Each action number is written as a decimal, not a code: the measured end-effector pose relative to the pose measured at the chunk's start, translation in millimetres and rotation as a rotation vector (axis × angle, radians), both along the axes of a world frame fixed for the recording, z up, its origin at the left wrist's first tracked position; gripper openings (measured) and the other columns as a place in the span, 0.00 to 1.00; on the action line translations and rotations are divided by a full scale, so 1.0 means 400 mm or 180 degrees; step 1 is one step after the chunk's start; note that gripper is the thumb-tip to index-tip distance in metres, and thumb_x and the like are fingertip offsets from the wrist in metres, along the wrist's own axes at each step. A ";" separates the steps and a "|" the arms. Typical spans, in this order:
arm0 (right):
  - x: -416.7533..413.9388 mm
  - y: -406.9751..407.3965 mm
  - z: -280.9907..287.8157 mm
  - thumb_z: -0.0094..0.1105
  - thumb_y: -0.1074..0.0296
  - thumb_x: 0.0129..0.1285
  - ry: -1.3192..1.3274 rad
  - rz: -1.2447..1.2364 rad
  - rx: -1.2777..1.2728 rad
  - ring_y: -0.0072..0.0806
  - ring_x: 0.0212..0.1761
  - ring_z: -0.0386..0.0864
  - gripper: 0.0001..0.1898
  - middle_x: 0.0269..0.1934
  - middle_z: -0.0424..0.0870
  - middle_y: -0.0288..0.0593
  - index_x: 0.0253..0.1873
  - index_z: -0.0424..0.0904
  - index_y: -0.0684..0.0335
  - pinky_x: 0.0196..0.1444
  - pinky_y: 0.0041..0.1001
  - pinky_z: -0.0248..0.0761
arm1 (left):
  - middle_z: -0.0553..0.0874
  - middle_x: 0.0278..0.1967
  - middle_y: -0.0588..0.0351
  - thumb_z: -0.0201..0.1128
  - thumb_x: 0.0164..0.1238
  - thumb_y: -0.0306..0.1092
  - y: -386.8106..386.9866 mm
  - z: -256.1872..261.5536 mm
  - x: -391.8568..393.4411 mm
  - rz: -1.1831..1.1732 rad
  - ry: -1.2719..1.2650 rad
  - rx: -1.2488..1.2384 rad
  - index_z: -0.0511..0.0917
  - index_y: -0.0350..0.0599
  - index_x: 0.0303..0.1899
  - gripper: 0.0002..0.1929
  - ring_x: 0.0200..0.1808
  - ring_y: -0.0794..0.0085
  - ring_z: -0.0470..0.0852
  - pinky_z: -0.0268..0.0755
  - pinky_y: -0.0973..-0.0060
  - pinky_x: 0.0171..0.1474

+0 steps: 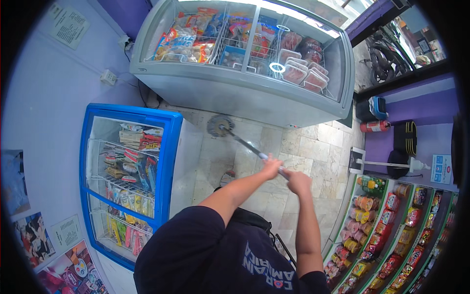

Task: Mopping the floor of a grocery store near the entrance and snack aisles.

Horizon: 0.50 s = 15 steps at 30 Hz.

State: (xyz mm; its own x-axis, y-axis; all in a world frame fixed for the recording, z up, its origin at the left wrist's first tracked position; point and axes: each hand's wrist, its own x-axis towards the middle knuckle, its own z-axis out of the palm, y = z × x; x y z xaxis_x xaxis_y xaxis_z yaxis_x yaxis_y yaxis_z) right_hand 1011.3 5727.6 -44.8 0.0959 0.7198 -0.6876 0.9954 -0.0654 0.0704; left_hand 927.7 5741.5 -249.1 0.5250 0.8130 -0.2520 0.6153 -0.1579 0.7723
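Observation:
Both my hands grip the handle of a mop, which slants away from me across the floor. My left hand is wrapped around the pole lower down. Close behind it, my right hand closes on the pole nearer its upper end. The round grey mop head lies on the marble-look tiles, in the gap between the blue-framed freezer and the long chest freezer. One of my shoes shows below the mop head.
The glass-topped chest freezer with packaged food spans the far side. On the left stands the blue-framed freezer with ice cream. Snack shelves line the right, below a fire extinguisher and a pole-like stand. Cables hang at the left wall.

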 end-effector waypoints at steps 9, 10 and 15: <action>0.049 -0.114 0.149 0.56 0.67 0.49 -0.0751 -0.1288 0.0089 0.43 0.41 0.79 0.23 0.38 0.81 0.50 0.54 0.72 0.50 0.42 0.40 0.73 | 0.80 0.33 0.50 0.58 0.45 0.26 -0.026 0.150 0.213 -0.1890 -0.0592 0.0341 0.76 0.46 0.30 0.07 0.46 0.56 0.76 0.70 0.56 0.45; 0.040 -0.123 0.134 0.57 0.66 0.49 -0.0569 -0.1262 0.0049 0.44 0.41 0.79 0.22 0.37 0.80 0.52 0.52 0.72 0.57 0.42 0.40 0.73 | 0.80 0.33 0.50 0.58 0.45 0.26 -0.029 0.148 0.203 -0.1904 -0.0581 0.0337 0.76 0.46 0.30 0.07 0.46 0.56 0.76 0.70 0.56 0.45; 0.016 -0.124 0.113 0.60 0.67 0.44 -0.0508 -0.1046 0.0173 0.45 0.38 0.80 0.23 0.35 0.81 0.51 0.51 0.73 0.55 0.40 0.39 0.73 | 0.81 0.32 0.49 0.60 0.43 0.26 -0.017 0.158 0.145 -0.2017 -0.0433 0.0679 0.79 0.46 0.29 0.08 0.41 0.58 0.80 0.74 0.64 0.40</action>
State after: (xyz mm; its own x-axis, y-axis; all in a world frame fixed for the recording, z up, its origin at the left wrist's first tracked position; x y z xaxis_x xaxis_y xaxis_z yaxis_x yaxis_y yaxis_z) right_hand 1017.8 5678.0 0.6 0.4309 0.6679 -0.6069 0.8974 -0.3876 0.2106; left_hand 985.9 5734.7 -186.1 0.9317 0.3628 -0.0184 0.2535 -0.6131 0.7482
